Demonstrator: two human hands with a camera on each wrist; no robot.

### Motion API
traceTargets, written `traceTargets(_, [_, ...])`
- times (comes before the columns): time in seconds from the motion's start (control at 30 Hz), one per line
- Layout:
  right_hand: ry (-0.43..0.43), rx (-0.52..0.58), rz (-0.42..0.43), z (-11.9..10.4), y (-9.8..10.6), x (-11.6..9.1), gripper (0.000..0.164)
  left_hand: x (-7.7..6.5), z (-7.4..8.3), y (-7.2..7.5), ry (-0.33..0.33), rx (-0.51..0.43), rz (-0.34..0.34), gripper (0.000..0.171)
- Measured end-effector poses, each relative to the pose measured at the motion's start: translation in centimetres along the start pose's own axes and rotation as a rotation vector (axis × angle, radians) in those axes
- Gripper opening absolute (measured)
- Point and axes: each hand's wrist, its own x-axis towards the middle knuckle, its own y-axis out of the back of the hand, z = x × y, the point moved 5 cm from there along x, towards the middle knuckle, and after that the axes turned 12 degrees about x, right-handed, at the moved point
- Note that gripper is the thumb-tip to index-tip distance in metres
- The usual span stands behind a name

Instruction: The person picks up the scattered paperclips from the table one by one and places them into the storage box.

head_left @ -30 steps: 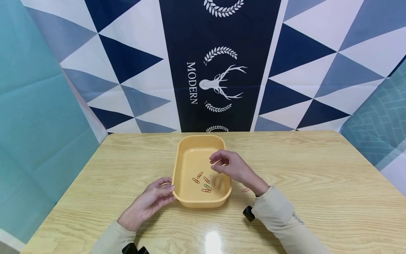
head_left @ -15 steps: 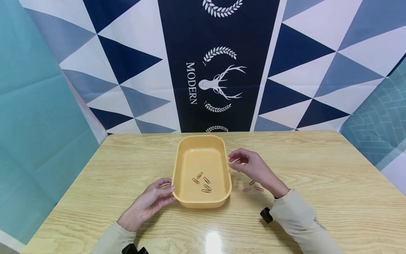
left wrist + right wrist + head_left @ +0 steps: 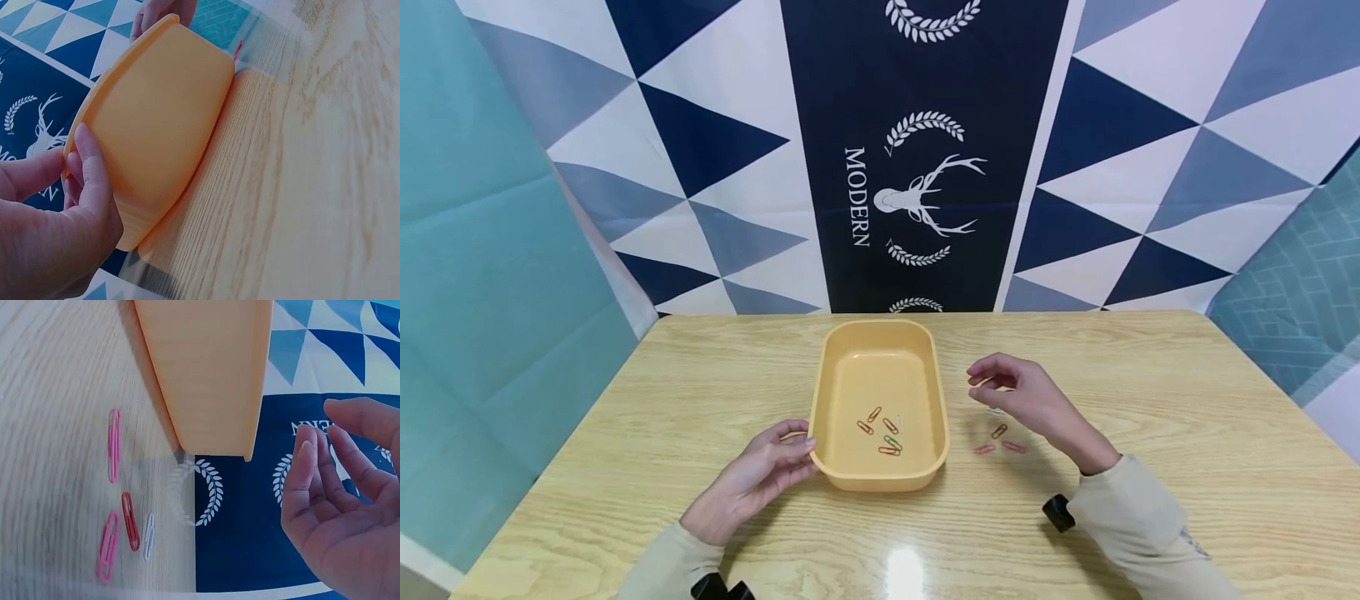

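Observation:
My left hand (image 3: 756,479) pinches the left rim of a yellow plastic bin (image 3: 880,482) standing on the table. In the left wrist view the thumb and fingers lie on either side of that rim. Inside the bin are several orange-red paper clips (image 3: 865,427), a green paper clip (image 3: 892,442) and a faint white one. My right hand (image 3: 1033,400) hovers right of the bin, fingers loosely bent and nothing between them. Below it on the table lie two pink paper clips (image 3: 114,447), a red paper clip (image 3: 130,522) and a white paper clip (image 3: 149,537).
The wood-grain table (image 3: 700,375) ends at the back against a patterned cloth (image 3: 917,167) with triangles and a deer head. Teal cloth (image 3: 497,275) hangs at the left side. A black wrist device (image 3: 1058,512) sits at the right sleeve.
My right hand has moved right, from over the bin to above the loose paper clips, which have come into view. The left hand stays at the rim.

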Motion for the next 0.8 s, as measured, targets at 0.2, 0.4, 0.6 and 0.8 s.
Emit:
traceTargets(0.2, [-0.022,-0.048,-0.026,0.6,0.2,-0.5,0.025,0.0,0.0,-0.1,-0.003,0.001,-0.001,0.035])
traceTargets(0.4, [-0.070,-0.037,-0.054,1.7,0.9,-1.2,0.027,0.0,0.1,0.0,-0.008,0.005,0.003,0.033])
traceTargets(0.6, [-0.133,-0.027,-0.074,2.8,2.0,-2.0,0.028,0.0,0.0,0.0,-0.008,0.011,0.002,0.035])
traceTargets(0.8, [-0.165,-0.053,-0.088,3.7,3.1,-2.8,0.025,-0.1,-0.1,-0.1,-0.006,-0.012,-0.006,0.033])
